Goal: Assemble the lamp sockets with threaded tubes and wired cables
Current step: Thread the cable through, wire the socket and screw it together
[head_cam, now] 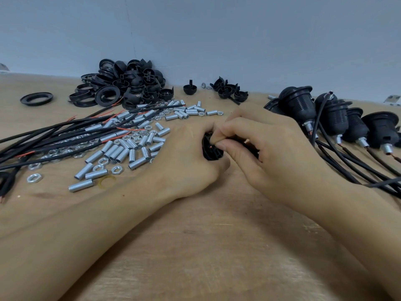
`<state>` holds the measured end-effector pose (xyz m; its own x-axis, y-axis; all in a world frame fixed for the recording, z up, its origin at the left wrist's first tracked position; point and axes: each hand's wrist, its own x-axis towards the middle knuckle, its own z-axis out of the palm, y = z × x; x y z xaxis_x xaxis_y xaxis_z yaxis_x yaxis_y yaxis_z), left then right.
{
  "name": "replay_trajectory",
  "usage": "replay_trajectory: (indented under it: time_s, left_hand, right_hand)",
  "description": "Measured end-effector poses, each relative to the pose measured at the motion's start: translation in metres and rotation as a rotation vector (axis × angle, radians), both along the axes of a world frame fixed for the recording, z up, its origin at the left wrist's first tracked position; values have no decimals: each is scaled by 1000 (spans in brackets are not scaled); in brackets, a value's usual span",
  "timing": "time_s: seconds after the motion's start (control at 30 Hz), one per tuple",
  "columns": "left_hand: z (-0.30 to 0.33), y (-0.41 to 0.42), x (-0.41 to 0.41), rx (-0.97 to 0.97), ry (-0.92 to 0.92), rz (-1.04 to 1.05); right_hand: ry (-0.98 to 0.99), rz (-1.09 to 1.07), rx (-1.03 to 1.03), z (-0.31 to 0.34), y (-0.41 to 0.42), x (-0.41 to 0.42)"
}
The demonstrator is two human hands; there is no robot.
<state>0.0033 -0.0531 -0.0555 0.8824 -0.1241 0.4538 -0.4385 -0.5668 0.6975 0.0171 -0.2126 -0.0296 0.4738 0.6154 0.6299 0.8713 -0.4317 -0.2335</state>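
Fingers (219,132) of the right hand (267,153) are curling inward and pinching at the top of a black socket part (211,152), while the left hand (188,157) is wrapping round that same part from the other side and gripping it, so both hands are closing on it together just above the wooden table (206,235). A small glint of copper is showing inside the part; what the right fingertips are pinching there cannot be told. Left of the socket part, a scatter of silver threaded tubes (121,152) and hex nuts (34,178) is lying on the wood, with a bundle of black cables (56,135) with red leads running across them. Behind the socket part, against the wall, a heap of black caps and rings (128,83) is sitting. Right of the socket part, assembled sockets (329,118) are lying in a row, their cables trailing toward the near right edge.
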Motion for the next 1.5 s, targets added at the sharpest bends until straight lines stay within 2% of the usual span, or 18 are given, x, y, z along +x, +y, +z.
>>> replay_trajectory:
  time_s: [0.17,0.37,0.5,0.63,0.77,1.03,1.2,1.27,1.33,1.5]
  left_hand:
    - [0,2,0,5,41,27]
    - [1,17,1,78,32,-76]
    - [4,17,0,-16,-49,-116]
    - [6,18,-1,16,-88,-133]
    - [6,18,1,66,-108,-166]
    - [4,9,2,129,-175,-263]
    - [2,10,6,177,-197,-268]
    - [0,11,8,190,-194,-250]
    - [-2,12,9,200,-198,-219]
    - [-3,14,9,222,-197,-199]
  right_hand:
    - [93,5,40,-3,-4,4]
    - [473,-25,142,-11,-12,18]
    - [707,97,297,-12,-11,19]
    - [705,156,363,-12,-10,17]
    - [686,152,309,-12,-8,12]
    - [872,196,443,-11,-9,11]
    - [892,175,505,-10,-8,14]
    - [805,98,443,-3,-14,16]
    - [707,-10,219,8,-26,19]
    - [883,-109,-303,23,-55,21]
